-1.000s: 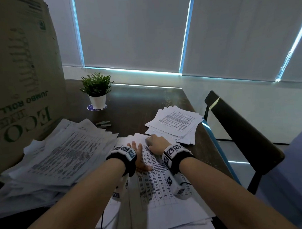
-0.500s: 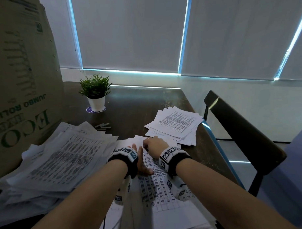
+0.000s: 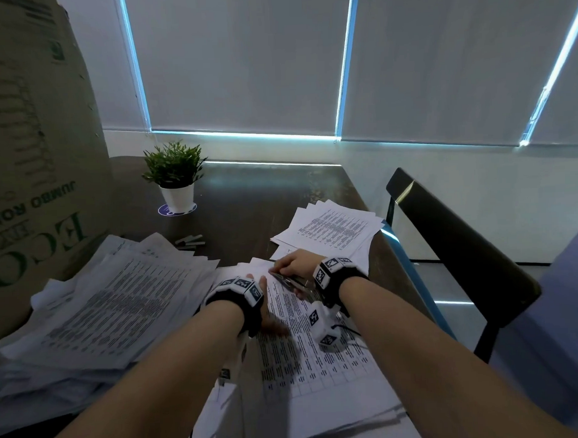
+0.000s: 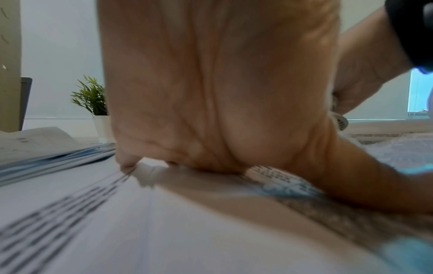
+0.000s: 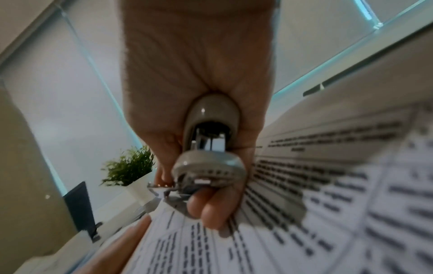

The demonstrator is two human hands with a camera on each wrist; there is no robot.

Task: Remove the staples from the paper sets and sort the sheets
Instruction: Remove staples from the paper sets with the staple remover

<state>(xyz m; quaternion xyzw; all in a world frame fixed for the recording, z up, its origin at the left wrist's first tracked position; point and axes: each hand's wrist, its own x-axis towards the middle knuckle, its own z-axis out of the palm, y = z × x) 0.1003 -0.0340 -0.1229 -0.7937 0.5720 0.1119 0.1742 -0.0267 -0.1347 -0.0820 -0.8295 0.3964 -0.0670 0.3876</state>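
Your hands meet at the top edge of the printed paper set (image 3: 305, 342) lying in front of you on the dark worktop (image 3: 248, 204). Your left hand (image 3: 261, 305) lies flat, palm down, fingers straight, pressing the sheets against the worktop; the left wrist view shows the palm and thumb bearing on the top page. Your right hand (image 3: 295, 264) is curled around a grey staple remover (image 5: 208, 153), thumb below and fingers on top, with its metal nose at the upper corner of the set, just beside your left fingertips. Whether the nose has caught a staple is too blurred to tell.

To your left sits a wide, loose heap of printed sheets (image 3: 103, 300), its edges fanned out and overlapping. Farther away on the right lies a smaller stack of sheets (image 3: 334, 230), reaching the worktop's right edge. Between the two piles, some small grey strips (image 3: 190, 240) rest on the bare wood. A potted plant (image 3: 174, 177) in a white pot stands farther back, a large cardboard box (image 3: 33, 146) rises at the left, and a dark chair (image 3: 462, 242) stands off the right side
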